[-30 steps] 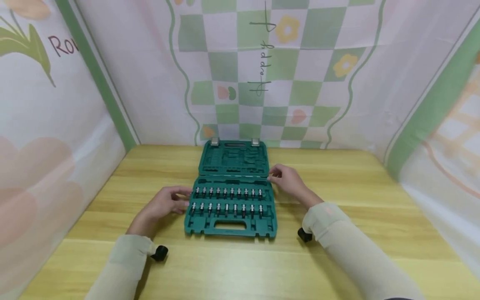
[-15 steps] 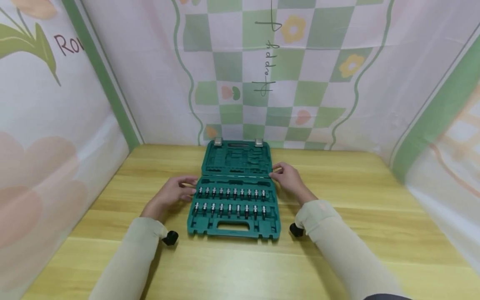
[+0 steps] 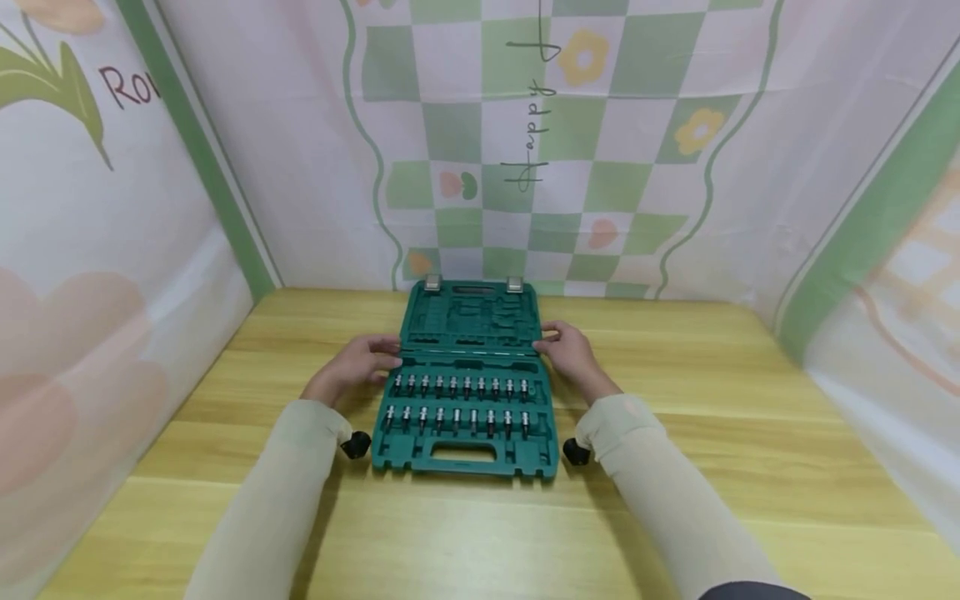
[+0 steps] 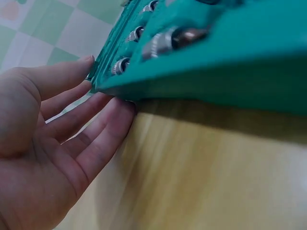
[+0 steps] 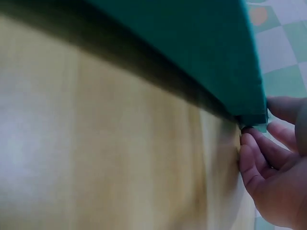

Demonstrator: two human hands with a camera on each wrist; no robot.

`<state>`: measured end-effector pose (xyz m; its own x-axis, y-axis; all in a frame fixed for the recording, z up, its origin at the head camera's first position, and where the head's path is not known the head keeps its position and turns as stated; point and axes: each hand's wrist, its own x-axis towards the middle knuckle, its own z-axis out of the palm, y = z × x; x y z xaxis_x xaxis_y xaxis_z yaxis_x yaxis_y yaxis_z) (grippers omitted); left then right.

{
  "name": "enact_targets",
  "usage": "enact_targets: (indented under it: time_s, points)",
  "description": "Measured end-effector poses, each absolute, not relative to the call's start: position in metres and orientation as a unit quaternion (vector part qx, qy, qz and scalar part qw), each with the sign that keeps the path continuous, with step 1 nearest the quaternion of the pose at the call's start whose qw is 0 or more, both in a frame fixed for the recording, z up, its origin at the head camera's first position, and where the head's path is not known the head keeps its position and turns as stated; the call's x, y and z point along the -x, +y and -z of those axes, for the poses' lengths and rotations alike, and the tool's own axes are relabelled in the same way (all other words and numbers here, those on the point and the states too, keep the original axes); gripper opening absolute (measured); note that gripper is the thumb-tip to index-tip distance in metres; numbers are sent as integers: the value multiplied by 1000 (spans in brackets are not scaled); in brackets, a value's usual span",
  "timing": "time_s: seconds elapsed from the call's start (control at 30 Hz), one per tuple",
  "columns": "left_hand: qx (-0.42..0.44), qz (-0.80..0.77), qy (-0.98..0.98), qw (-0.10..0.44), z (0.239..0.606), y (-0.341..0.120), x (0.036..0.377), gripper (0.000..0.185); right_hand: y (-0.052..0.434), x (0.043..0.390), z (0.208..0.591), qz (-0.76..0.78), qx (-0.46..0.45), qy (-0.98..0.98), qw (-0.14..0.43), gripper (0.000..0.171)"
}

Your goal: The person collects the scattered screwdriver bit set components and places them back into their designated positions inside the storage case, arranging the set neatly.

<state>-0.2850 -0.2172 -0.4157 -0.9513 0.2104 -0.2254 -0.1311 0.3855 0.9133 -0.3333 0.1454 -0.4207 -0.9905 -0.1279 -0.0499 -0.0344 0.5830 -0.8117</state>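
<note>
A green bit socket case (image 3: 411, 443) lies unfolded on the table, its moulded lid (image 3: 471, 319) spread toward the back. Two rows of chrome bit sockets (image 3: 453, 385) stand in the near half. My left hand (image 3: 360, 360) is at the case's left side by the hinge, with fairly straight fingers (image 4: 79, 114) against the lower edge and thumb near the top edge. At the right hinge corner, my right hand (image 3: 573, 354) holds the edge between its thumb and curled fingers (image 5: 259, 152); part of the grip is hidden behind the corner.
The wooden table (image 3: 480, 533) extends around the case. Behind it hangs a checked cloth (image 3: 498, 179), close to the lid's far edge with its two metal latches (image 3: 514, 284). Cloth walls enclose both sides. A black wrist device (image 3: 356, 444) hangs below each sleeve.
My left hand has moved forward and slightly right along the case's side, up to the hinge. The right hand has shifted slightly forward against the hinge corner. The case stays unfolded.
</note>
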Motion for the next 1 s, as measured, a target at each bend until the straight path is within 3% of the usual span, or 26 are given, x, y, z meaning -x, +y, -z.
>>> enact_targets:
  time_s: [0.5, 0.77, 1.0]
  points:
    - [-23, -551, 816, 172, 405, -209, 302, 62, 144, 343, 415, 434, 88, 892, 92, 55]
    - [-19, -556, 815, 165, 403, -208, 304, 63, 146, 344, 413, 442, 79, 890, 83, 58]
    - [-10, -573, 807, 141, 403, -206, 305, 60, 146, 347, 415, 445, 70, 891, 60, 73]
